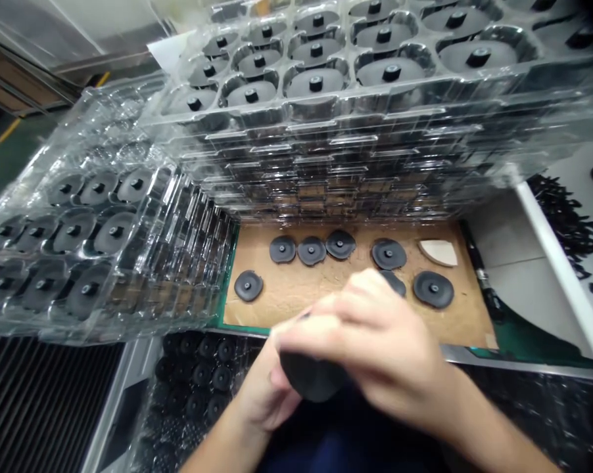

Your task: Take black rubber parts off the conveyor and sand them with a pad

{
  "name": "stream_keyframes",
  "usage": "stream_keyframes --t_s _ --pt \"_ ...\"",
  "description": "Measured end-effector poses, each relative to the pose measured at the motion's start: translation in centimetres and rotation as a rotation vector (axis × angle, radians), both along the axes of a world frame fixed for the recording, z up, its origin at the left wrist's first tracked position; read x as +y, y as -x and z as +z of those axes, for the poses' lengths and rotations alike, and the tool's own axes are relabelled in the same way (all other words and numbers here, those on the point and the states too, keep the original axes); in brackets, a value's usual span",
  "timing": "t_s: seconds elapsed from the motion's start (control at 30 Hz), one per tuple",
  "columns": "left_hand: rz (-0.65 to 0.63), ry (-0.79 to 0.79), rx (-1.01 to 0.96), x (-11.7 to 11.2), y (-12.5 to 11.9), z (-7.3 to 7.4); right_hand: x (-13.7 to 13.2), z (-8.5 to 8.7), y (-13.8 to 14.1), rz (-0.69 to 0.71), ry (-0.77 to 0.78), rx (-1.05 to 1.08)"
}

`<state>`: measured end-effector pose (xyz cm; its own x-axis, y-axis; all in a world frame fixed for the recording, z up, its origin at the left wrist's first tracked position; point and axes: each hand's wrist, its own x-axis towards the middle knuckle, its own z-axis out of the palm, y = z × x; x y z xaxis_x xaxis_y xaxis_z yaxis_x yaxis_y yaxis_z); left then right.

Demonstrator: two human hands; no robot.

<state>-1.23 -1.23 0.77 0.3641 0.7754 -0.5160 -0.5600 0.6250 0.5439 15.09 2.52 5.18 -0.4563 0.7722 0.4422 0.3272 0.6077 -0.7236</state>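
Note:
Close to my body, both hands are on one dark rubbery disc (315, 380). My left hand (269, 387) grips its left side, with the thumb and fingers curled at the edge. Over the top lies my right hand (375, 328), fingers bent and closed around the disc, slightly blurred. The disc's upper part is hidden by the fingers. Beyond the hands, several similar black discs with small central stems, such as a disc (433, 289) at the right and a disc (248, 286) at the left, rest on a brown cardboard sheet (286, 299).
Tall stacks of clear plastic trays (336, 138) full of discs stand at the back, and another tray stack (173, 243) at the left. A beige wedge-shaped piece (438, 252) lies on the cardboard. Small black parts (567, 223) sit in a white bin at the right.

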Motion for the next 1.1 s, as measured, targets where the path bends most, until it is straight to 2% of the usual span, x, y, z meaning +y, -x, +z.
stream_keyframes --t_s 0.1,0.2,0.3,0.37,0.47,0.6,0.7,0.77,0.87,0.93,1.0,1.1 --pt "0.009 -0.010 -0.150 0.0 0.0 0.2 1.8 -3.2 -0.9 -0.194 0.231 0.042" --pt "0.032 0.011 -0.238 0.2 0.1 0.6 2.7 -8.1 -0.6 -0.233 0.469 -0.059" --pt "0.037 0.037 -0.282 0.3 0.5 0.4 1.9 -12.5 0.6 -0.292 0.487 -0.089" --pt "0.025 0.053 -0.324 0.2 0.9 -0.1 1.0 -13.6 1.2 -0.371 0.480 -0.067" --pt "0.013 0.063 -0.366 0.1 1.4 -0.7 0.0 -12.4 1.4 -0.420 0.458 -0.012" --pt "0.021 0.059 -0.408 0.5 1.9 -0.9 -0.7 -9.5 1.2 -0.351 0.432 0.044" --pt "0.041 -0.016 -0.348 0.8 2.2 -1.2 -1.3 -9.0 1.3 -0.314 0.431 0.055" --pt "0.048 -0.180 -0.136 0.8 2.4 -1.7 -1.8 -9.4 1.3 -0.321 0.440 0.044" --pt "0.023 -0.625 0.392 0.8 2.8 -2.7 -2.6 -9.8 1.2 -0.361 0.451 0.013" --pt "-0.017 -0.901 0.678 0.8 3.0 -3.1 -3.2 -9.4 0.9 -0.402 0.453 -0.009" --pt "-0.050 -1.065 0.812 0.8 3.0 -3.1 -3.7 -8.4 0.5 -0.450 0.435 -0.027" --pt "-0.048 -1.136 0.831 0.9 3.1 -2.7 -4.1 -6.8 -0.3 -0.422 0.301 -0.073"
